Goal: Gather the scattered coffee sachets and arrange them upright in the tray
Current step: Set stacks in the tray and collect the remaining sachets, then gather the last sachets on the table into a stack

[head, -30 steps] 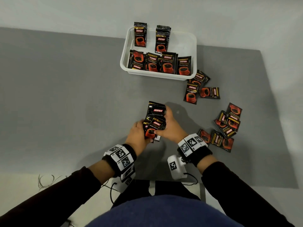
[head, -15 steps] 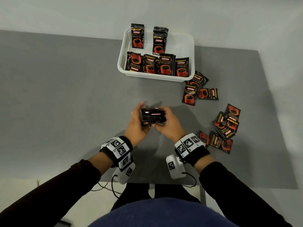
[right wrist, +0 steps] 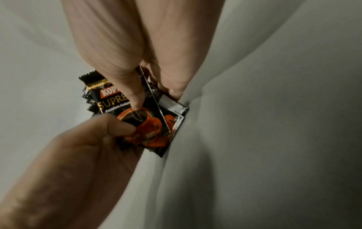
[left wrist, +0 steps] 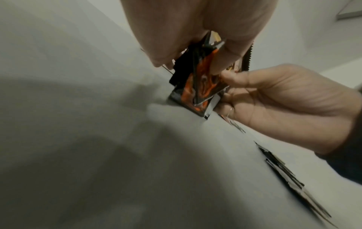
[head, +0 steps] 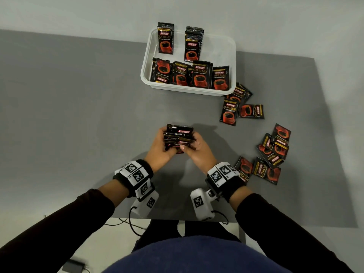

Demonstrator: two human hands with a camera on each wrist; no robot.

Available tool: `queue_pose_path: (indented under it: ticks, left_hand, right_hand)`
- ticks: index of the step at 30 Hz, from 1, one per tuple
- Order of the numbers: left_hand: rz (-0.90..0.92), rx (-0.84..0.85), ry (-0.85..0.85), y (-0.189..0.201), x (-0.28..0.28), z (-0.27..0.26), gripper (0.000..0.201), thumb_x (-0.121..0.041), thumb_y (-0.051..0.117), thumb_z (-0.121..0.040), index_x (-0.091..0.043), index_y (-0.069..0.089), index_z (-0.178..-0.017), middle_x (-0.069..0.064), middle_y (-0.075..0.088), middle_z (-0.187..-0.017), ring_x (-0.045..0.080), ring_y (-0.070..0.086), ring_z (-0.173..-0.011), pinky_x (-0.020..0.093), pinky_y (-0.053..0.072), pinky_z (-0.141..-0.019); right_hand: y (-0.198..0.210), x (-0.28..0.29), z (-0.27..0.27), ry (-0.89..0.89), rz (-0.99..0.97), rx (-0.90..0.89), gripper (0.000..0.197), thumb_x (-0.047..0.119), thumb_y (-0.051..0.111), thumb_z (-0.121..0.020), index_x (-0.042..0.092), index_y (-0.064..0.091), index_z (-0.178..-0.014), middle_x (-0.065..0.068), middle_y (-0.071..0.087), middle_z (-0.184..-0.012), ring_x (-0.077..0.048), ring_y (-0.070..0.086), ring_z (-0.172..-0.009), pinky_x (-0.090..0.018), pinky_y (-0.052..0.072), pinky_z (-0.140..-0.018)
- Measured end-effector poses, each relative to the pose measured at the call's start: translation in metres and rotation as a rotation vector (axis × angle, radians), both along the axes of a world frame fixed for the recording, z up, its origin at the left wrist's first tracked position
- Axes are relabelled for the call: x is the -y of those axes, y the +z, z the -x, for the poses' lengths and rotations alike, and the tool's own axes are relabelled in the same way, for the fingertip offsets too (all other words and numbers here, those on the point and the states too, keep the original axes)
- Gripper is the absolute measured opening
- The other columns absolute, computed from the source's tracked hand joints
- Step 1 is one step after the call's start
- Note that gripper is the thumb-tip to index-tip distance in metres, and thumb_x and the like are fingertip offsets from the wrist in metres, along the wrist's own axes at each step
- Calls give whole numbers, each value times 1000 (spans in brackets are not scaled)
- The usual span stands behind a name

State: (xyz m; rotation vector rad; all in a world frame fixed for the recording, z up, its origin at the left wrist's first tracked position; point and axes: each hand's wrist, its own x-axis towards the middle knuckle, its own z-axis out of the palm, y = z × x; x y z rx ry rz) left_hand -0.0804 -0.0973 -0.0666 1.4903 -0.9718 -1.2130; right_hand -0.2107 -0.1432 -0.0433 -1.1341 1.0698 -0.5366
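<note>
Sachet bundle (head: 178, 139), black with red cups, reads "KOPIKO SUPREMO"; left hand (head: 159, 152) and right hand (head: 199, 152) both curl around it, edges on table (head: 78, 115).

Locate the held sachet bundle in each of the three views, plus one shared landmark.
Head: sachet bundle centre, between both hands, near the tray side of them.
Left wrist: upper centre, lower edge on the grey mat.
Right wrist: left of centre, label facing the camera.
Shared landmark: right hand's thumb on the bundle.
</note>
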Motion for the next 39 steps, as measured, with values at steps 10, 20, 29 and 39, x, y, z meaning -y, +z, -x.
queue_pose_path:
  ticks: [10,20,29,39]
  left_hand:
    - [130,149,-5,-1,-8,7,57,29,43,-73,9,29,-124,23,47,-123,30,51,-115,36,43,-99]
    - [57,84,-6,1,-1,-1,67,24,51,-77,5,23,-134,10,43,-125,8,49,-112,8,41,-93]
    - [35,22,8,10,-4,3,70,24,46,-78,-8,22,-136,16,45,-128,23,47,-120,37,37,-107]
    - [109,227,6,5,-9,9,59,18,37,-83,9,17,-137,30,37,-136,39,36,-130,45,25,-114]
  right_hand:
    - [1,-3,-1,-15,79,13,63,-25,50,-79,-9,25,-135,-29,39,-136,-32,43,-126,-31,36,-106]
    - [-8,-6,-11,43,203,-100,47,-14,49,-85,-7,34,-129,-25,48,-128,-28,48,-121,-22,35,-106]
    - [-11,-7,-16,79,300,-144,57,-14,50,-84,-5,26,-135,-22,42,-133,-28,44,-126,-41,33,-111]
    - [-24,-8,-15,115,380,-151,58,-16,43,-85,-3,24,-138,-8,38,-131,-10,35,-121,3,20,-99]
